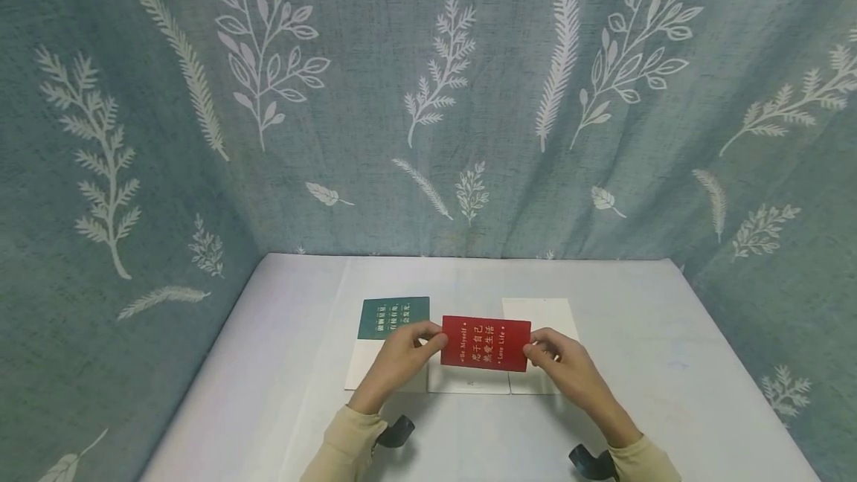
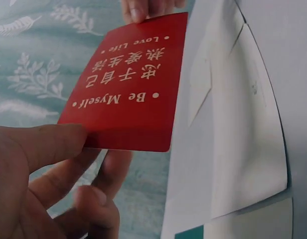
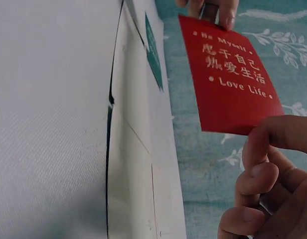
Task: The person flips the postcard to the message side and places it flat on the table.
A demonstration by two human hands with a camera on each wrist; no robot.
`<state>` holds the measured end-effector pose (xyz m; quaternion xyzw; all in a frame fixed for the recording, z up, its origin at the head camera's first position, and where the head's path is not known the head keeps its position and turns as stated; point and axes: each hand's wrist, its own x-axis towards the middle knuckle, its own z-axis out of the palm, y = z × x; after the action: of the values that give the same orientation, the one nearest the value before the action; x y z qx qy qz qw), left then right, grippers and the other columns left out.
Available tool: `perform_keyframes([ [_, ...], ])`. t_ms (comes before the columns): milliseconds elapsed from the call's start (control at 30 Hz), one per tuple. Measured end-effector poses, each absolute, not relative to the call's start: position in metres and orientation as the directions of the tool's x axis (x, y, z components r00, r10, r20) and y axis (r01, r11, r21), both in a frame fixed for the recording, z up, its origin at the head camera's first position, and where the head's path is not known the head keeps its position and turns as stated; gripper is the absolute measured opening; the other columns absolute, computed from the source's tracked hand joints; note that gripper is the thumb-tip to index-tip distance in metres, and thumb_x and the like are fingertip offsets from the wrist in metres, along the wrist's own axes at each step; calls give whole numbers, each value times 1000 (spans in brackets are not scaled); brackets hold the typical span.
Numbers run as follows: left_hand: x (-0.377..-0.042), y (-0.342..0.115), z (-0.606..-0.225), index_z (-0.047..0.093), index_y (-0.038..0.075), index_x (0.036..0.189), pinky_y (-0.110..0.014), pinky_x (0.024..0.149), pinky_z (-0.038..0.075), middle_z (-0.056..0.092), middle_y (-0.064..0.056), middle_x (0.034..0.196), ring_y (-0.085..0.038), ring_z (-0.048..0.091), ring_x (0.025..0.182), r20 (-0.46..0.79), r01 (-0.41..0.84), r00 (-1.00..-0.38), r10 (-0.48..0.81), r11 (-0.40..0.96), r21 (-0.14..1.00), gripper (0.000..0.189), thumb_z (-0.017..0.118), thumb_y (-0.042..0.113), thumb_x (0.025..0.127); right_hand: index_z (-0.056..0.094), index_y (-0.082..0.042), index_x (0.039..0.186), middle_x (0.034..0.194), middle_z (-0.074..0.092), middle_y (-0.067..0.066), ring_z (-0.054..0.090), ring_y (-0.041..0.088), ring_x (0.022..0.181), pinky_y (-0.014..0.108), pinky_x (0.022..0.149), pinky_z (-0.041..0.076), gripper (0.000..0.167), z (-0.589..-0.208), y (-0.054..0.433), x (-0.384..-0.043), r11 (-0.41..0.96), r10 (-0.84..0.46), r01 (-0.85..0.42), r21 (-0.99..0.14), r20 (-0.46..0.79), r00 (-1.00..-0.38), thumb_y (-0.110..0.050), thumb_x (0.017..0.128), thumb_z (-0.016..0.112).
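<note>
Nearest to the viewer and below the red card [image 1: 485, 344] come two beige sleeves [image 1: 344, 441], one at its left and one at its right, and beside each sleeve there is one dark curved piece [image 1: 396, 432]. Above these, two hands hold the card from its sides. The left hand [image 1: 400, 360] pinches its left short edge, with the thumb on the front face; the right hand [image 1: 574, 372] pinches its right short edge between thumb and fingers.

The single red card is raised above the table. On it one can read, in pale letters, "Be Myself", "忠于自己 热爱生活" and "Love Life".

Under and behind the card, three white sheets [image 1: 469, 381] lie side by side. The card covers much of the middle one, and the hands hide parts of the other two. At the card's upper left is one teal panel [image 1: 395, 315] with white Chinese lines, too small for me to read surely; whether it lies on the left sheet or belongs to it, I cannot tell.

Around all this extends the white table [image 1: 656, 363], and farthest beyond the card hangs a blue-green cloth [image 1: 375, 95] with white leaf patterns.
</note>
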<state>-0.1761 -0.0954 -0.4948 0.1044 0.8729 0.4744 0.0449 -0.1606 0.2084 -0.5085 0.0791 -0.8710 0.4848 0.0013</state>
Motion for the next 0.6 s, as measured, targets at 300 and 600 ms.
perform_keyframes([
  [300, -175, -96, -494, 74, 20, 109, -34, 66, 48, 67, 9, 77, -16, 60, 77, 47, 159, -974, 223, 513, 844, 27, 65, 42, 98, 67, -12, 105, 80, 73, -6, 69, 22, 84, 30, 73, 42, 21, -501, 211, -157, 466, -181, -136, -874, 56, -982, -32, 97, 69],
  [600, -178, -96, -498, 74, 16, 106, -30, 66, 48, 71, 12, 82, -13, 60, 74, 90, 211, -962, 258, 491, 845, 23, 64, 35, 99, 68, -10, 104, 89, 74, -2, 65, 29, 85, 26, 68, 49, 15, -503, 215, -156, 424, -203, -160, -891, 79, -976, -24, 99, 67],
])
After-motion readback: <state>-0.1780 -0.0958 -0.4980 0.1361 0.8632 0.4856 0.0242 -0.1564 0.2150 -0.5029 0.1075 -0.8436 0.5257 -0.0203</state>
